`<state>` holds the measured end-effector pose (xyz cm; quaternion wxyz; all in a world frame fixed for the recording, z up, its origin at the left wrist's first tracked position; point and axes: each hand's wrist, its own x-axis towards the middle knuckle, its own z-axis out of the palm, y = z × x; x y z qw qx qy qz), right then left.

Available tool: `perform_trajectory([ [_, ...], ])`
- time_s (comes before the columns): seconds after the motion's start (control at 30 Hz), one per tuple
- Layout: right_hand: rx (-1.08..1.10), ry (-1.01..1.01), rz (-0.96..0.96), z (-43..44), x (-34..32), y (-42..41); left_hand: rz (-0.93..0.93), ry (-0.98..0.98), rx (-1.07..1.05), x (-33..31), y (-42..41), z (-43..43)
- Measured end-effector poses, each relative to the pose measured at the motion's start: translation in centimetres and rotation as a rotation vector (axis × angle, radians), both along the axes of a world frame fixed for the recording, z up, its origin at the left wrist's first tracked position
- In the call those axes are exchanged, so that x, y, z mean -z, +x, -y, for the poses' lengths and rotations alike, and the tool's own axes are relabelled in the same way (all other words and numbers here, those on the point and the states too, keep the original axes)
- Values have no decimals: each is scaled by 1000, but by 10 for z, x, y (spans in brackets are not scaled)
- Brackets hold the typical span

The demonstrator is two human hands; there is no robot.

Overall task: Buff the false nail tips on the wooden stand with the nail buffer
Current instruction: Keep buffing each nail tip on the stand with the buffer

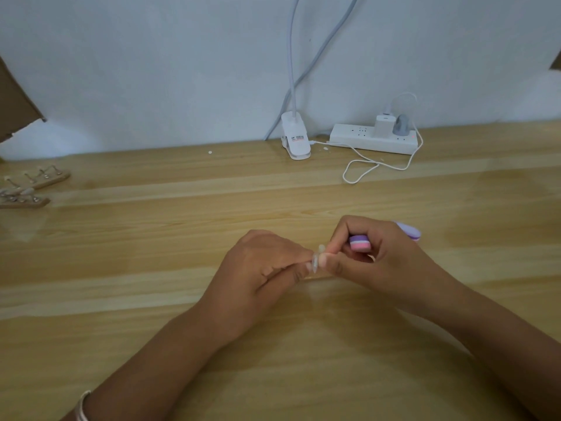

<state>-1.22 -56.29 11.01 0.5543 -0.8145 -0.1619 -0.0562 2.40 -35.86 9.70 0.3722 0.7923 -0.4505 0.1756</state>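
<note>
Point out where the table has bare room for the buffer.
Bare table lies between the wooden stands and the left hand pinching a nail tip, and right of the right hand, which grips the nail buffer. Crowded: the back edge, with lamp clamp, power strip and looped cable.

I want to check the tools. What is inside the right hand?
The right hand grips a nail buffer. Its pink and purple end shows between the fingers, and the other end sticks out behind. The fingers cover its middle. The hand also pinches a pale nail tip.
</note>
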Motion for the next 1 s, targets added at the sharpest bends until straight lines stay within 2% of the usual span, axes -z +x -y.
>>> perform_trajectory([
  [0.07, 53, -43, 71, 0, -1, 1, -18, -2, -12, -1, 1, 1],
  [0.2, 25, -110, 179, 0, -2, -1, -42, -1, -33, -2, 1, 1],
  [0.4, 18, -82, 328, -2, 1, -2, -37, 5, -35, -2, -3, 0],
  [0.7, 124, -336, 589, -8, 1, -9, 18, 70, -97, -5, -11, 2],
  [0.83, 130, -306, 587, -8, 0, -9, 16, 30, -102, -6, -14, 3],
  [1.0, 197, -381, 629, -12, 1, -11, 59, 89, -108, -3, -13, 3],
])
